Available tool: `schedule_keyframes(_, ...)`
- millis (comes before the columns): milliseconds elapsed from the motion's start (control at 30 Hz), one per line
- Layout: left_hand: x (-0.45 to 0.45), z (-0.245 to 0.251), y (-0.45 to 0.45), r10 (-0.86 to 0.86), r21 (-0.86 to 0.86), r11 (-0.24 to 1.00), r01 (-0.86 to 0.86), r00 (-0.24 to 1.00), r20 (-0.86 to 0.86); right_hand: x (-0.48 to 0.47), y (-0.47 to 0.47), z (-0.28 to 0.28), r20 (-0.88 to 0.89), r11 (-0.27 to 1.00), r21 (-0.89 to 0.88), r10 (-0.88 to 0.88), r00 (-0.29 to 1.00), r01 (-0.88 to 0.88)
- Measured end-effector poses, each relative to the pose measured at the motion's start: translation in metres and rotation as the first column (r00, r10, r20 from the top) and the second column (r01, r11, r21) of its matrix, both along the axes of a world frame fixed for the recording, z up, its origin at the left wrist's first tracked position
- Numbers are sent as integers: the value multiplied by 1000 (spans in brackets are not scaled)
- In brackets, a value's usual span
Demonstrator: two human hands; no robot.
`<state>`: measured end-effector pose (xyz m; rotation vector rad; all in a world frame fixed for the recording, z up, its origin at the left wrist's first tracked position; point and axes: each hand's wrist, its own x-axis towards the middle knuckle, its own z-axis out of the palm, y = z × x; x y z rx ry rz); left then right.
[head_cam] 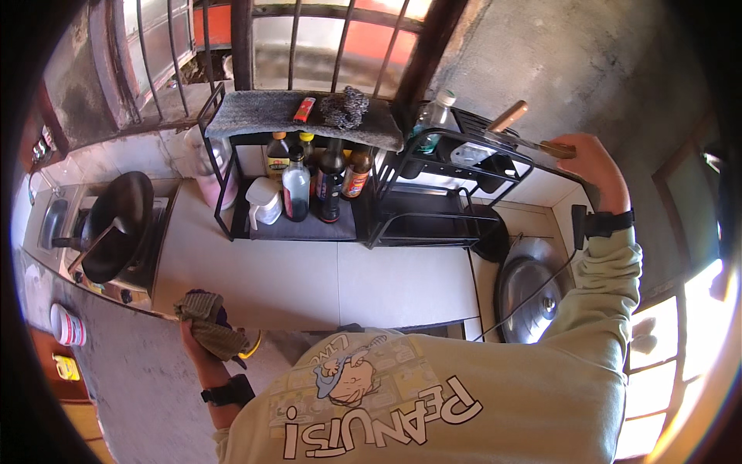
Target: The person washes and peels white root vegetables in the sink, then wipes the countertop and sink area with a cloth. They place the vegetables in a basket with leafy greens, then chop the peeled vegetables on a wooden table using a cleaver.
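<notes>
My left hand (pixel 191 336) is closed around a bunched, ribbed olive-brown cloth (pixel 215 332) at the counter's front edge. Dark purple and yellow bits show along the cloth. Over at the right, my right hand (pixel 594 162) grips the wooden handle (pixel 559 149) of what looks like a knife. Its metal part points left at the top of a black metal dish rack (pixel 475 139). A second wooden handle (pixel 508 116) sticks up from this rack, beside a clear plastic bottle (pixel 436 119) with a white cap.
A black shelf (pixel 226 200) holds several sauce bottles (pixel 331 182) and a white lidded jar (pixel 264 200). On its cloth-covered top lie a red lighter (pixel 304 109) and a steel scourer (pixel 346 107). A wok (pixel 116 232) rests on the stove at left; a lidded pot (pixel 530 301) stands at right.
</notes>
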<state>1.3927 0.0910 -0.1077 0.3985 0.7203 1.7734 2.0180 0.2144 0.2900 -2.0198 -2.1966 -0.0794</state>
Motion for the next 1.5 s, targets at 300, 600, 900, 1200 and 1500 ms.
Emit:
schedule_keyframes(300,-14,-12,22,149,-265,945,-191,974,-171,54,103,-24,-11,921,388,-9,1000,13)
schedule_keyframes(600,-45,-47,80,-88,-18,823,-568,-96,-991,75,134,-57,198,839,536,-15,980,-95)
schedule_keyframes(900,-83,-95,221,-435,-263,863,-431,-370,-821,112,-91,-114,18,886,420,-224,975,195)
schedule_keyframes(1200,-98,-101,289,-454,-255,865,-432,-456,-765,67,-286,-322,-486,955,-63,-284,826,292)
schedule_keyframes(1500,96,-90,116,-228,-121,966,-227,-538,-811,-71,-248,-321,-675,895,-345,-445,589,282)
